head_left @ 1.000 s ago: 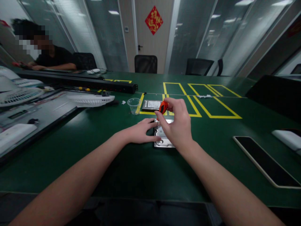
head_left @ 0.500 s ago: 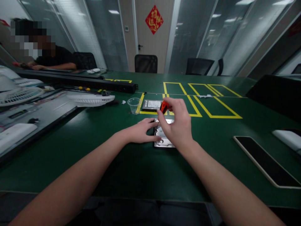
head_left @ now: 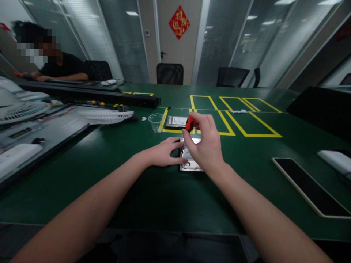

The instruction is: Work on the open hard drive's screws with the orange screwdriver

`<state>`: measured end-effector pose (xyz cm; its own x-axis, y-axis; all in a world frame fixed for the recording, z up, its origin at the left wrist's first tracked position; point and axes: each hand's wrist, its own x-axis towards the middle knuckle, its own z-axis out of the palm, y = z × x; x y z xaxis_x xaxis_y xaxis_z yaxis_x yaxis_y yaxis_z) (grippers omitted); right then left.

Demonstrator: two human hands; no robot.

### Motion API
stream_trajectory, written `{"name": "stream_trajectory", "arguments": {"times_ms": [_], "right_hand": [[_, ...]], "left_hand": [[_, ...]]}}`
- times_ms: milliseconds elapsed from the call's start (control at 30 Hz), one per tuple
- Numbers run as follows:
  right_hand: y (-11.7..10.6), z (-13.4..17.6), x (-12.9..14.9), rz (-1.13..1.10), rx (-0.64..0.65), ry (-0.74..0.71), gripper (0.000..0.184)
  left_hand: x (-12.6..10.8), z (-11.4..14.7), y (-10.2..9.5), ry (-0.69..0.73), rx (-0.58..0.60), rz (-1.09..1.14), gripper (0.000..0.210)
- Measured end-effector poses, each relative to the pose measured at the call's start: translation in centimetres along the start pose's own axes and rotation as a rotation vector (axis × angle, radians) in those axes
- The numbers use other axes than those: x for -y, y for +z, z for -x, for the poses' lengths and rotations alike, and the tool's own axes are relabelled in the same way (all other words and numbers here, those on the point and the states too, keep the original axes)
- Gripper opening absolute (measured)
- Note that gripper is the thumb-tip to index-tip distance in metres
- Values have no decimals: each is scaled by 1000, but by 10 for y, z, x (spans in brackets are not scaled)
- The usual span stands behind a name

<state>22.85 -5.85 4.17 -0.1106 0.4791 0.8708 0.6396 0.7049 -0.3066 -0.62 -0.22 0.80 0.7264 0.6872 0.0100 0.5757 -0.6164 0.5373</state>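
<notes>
A silver hard drive (head_left: 192,167) lies flat on the green table in front of me, partly covered by my hands. My left hand (head_left: 168,152) rests at its left side, thumb and fingers spread apart, with the thumb and a fingertip on the drive. Above the drive, my right hand (head_left: 207,142) pinches the red and black handle of a small screwdriver (head_left: 189,123) between thumb and fingers. The tool stands nearly upright; where its tip meets the drive is hard to make out. Just beyond lies a second hard drive (head_left: 177,121) with a white label, inside yellow tape.
A clear plastic cup (head_left: 157,123) stands left of the second drive. Fan parts (head_left: 106,116) and a long black bar (head_left: 109,98) lie at left. A phone (head_left: 309,186) is on the right. A person (head_left: 65,67) sits at the far left.
The screwdriver handle has turned slightly within my right fingers, and that hand has shifted a little to the left. My left hand and the drive stay in place.
</notes>
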Motion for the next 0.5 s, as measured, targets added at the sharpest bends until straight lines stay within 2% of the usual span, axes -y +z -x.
{"name": "stream_trajectory", "arguments": {"times_ms": [167,400,500], "right_hand": [[3,2,1,-46,-4,-51,58],[0,0,0,-26,-10,-32,46],[2,1,-1,-29,-22,-25,52]], "left_hand": [[1,0,-1,25,11,18,102],[-2,0,-1,2,5,12,102],[-2,-1,-1,-15,12,9,104]]}}
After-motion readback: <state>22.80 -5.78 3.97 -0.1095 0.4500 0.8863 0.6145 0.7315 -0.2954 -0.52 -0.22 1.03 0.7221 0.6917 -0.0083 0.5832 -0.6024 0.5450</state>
